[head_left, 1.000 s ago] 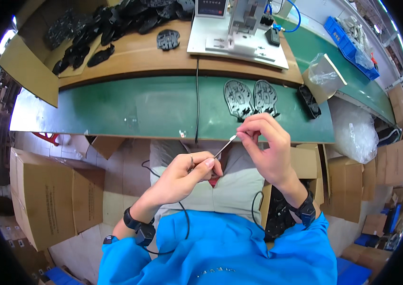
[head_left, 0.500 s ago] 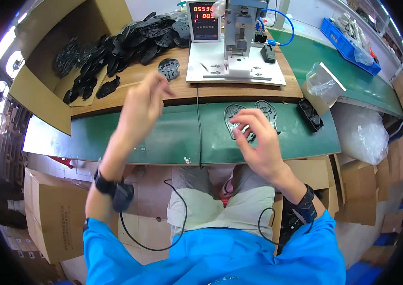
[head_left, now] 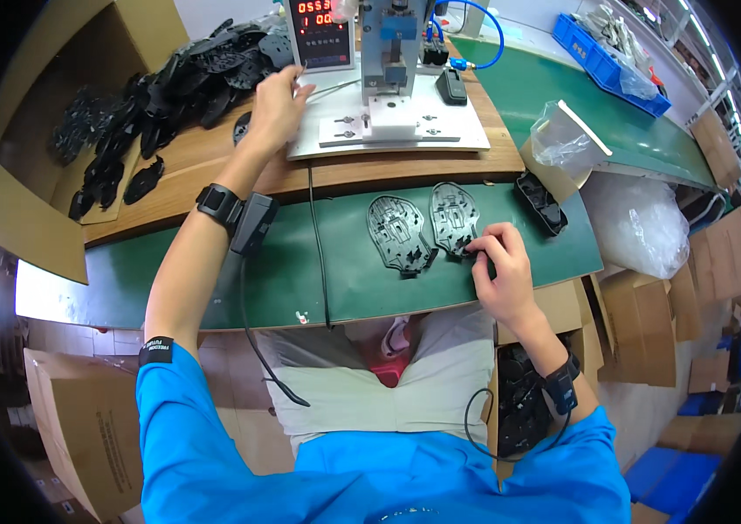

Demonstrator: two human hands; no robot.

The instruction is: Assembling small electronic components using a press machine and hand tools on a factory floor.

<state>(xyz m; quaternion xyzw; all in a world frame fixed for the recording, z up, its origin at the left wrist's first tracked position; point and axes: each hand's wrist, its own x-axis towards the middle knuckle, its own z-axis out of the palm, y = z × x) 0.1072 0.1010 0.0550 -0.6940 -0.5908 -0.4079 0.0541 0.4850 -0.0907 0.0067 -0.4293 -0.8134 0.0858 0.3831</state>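
My left hand (head_left: 276, 113) reaches over the left side of the machine's white base, its fingers closed on a pair of thin metal tweezers (head_left: 337, 86) that point right. My right hand (head_left: 505, 278) rests at the green table's near right part. Its thumb and forefinger pinch the lower edge of an oval black plastic shell (head_left: 455, 212). Just left of it, a second such shell (head_left: 396, 229) lies with its ribbed inside facing up. Behind my left hand, another dark plastic part (head_left: 242, 129) is partly hidden by my wrist.
A bench press (head_left: 389, 52) on a white base (head_left: 466, 144) stands beside a red-digit display box (head_left: 322, 35). Black plastic parts (head_left: 204, 74) are heaped at left by an open carton (head_left: 34, 205). At right are a black tray (head_left: 541, 203) and blue bin (head_left: 606, 65). A cable (head_left: 318, 244) crosses the table.
My left hand has moved forward and right onto the machine base and taken hold of the tweezers. The right hand has lowered to the right shell's near edge. The view has shifted right.
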